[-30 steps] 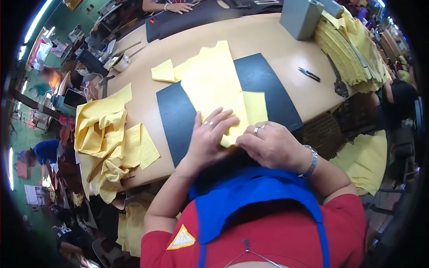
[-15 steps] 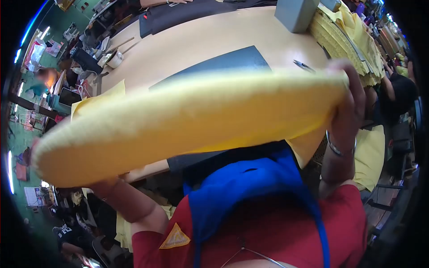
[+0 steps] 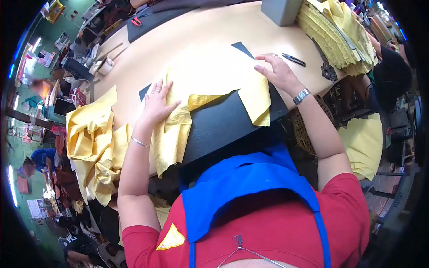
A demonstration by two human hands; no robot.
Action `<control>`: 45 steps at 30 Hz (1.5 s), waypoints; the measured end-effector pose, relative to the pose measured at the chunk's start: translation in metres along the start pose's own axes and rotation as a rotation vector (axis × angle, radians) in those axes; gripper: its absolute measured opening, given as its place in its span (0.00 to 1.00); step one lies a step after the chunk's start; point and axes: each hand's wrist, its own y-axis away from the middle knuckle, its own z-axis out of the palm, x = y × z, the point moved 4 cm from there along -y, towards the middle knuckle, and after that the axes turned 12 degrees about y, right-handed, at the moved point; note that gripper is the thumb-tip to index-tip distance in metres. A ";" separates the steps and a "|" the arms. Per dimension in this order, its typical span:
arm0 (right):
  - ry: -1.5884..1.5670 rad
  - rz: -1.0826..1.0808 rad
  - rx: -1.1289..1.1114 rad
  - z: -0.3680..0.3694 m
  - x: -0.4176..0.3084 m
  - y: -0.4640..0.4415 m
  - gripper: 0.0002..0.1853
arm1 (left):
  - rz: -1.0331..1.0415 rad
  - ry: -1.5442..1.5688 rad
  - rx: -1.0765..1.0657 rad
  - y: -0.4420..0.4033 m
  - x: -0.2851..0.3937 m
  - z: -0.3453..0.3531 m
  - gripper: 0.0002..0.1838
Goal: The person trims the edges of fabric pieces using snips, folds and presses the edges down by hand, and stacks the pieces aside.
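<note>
A yellow piece of cloth or soft leather (image 3: 214, 73) lies spread over a black board (image 3: 219, 127), its upper part washed out by glare. One flap hangs at the right and a creased strip drops over the board's left side. My left hand (image 3: 156, 103) rests on the left part of the piece, fingers spread. At its upper right edge is my right hand (image 3: 280, 73), thumb and fingers apart, the thumb touching or just beside the material. Small black thread snips (image 3: 294, 60) lie right of that hand.
Crumpled yellow material (image 3: 91, 138) drapes over the table's left edge. A stack of yellow pieces (image 3: 333, 35) stands at back right beside a grey block (image 3: 280, 11). A white pot (image 3: 106, 66), red-handled pliers (image 3: 136, 21) and a dark metal part (image 3: 328, 71) are also there.
The yellow piece, held up in front of me by both hands, has come down flat onto the black board. Both hands have released their grip and opened on it.
</note>
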 end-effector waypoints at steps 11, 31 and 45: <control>0.328 -0.257 -0.130 -0.009 0.019 0.032 0.06 | -0.074 0.087 0.048 -0.027 -0.025 0.000 0.58; -0.184 0.349 0.173 -0.001 0.107 0.029 0.19 | -0.080 0.034 0.116 0.103 -0.011 0.018 0.34; -0.558 0.574 0.028 0.006 0.089 0.012 0.26 | -0.095 -0.023 0.120 0.076 -0.002 0.019 0.47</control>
